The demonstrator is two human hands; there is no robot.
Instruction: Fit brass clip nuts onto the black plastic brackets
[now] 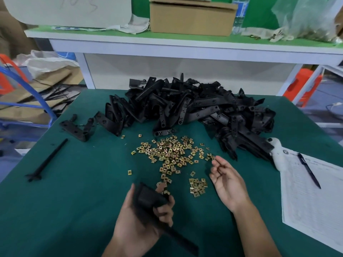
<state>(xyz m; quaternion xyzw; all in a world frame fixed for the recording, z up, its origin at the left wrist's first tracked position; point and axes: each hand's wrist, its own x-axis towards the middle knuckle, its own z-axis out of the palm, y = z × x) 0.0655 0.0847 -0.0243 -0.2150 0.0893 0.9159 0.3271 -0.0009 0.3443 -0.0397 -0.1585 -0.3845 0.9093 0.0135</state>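
Left hand (141,216) gripping matte black bracket (148,201), glinting square brass nuts (170,153)

Lighting: even, diffuse, moderately bright, from overhead; soft short shadows under the right hand (227,184) and the bracket pile (194,108). Glare: small glints on the brass clip nuts (170,153); the paper form (313,197) is pale, slightly washed. Blur: motion smear on the held bracket (154,206) and left hand (144,217). Distortion: wide-angle bowing of shelf (185,43) and table (65,210) edges. Definition: soft overall.

held bracket (152,206) motion-blurred, paper sheet (311,204) cropped
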